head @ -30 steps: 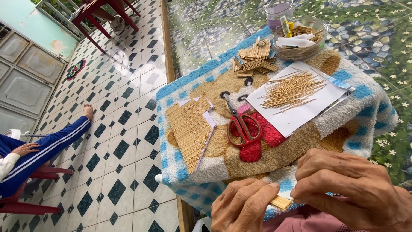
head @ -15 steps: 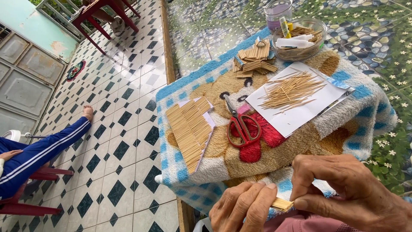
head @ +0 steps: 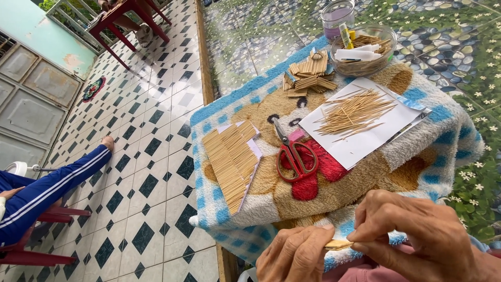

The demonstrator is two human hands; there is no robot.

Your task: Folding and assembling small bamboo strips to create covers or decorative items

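Note:
At the bottom of the head view, my left hand (head: 296, 256) and my right hand (head: 420, 235) pinch a small flat piece made of glued toothpicks (head: 338, 244) between their fingertips. They hover at the near edge of a low table covered by a blue towel with a bear picture (head: 417, 96). On the towel lie red-handled scissors (head: 295, 154), a flat panel of joined toothpicks (head: 229, 159) on paper, and a white sheet (head: 386, 128) bearing loose toothpicks (head: 355, 110).
A stack of small toothpick panels (head: 309, 75) lies at the towel's far side, by a glass bowl (head: 364, 52) of supplies and a purple-lidded jar (head: 337, 15). Another person's blue-trousered leg (head: 52, 183) stretches over the tiled floor at left. A red table (head: 128, 15) stands far off.
Both hands shifted slightly right and upward, and the fingers have rearranged on the small toothpick piece. The view has tilted a little; the other person's leg stays put.

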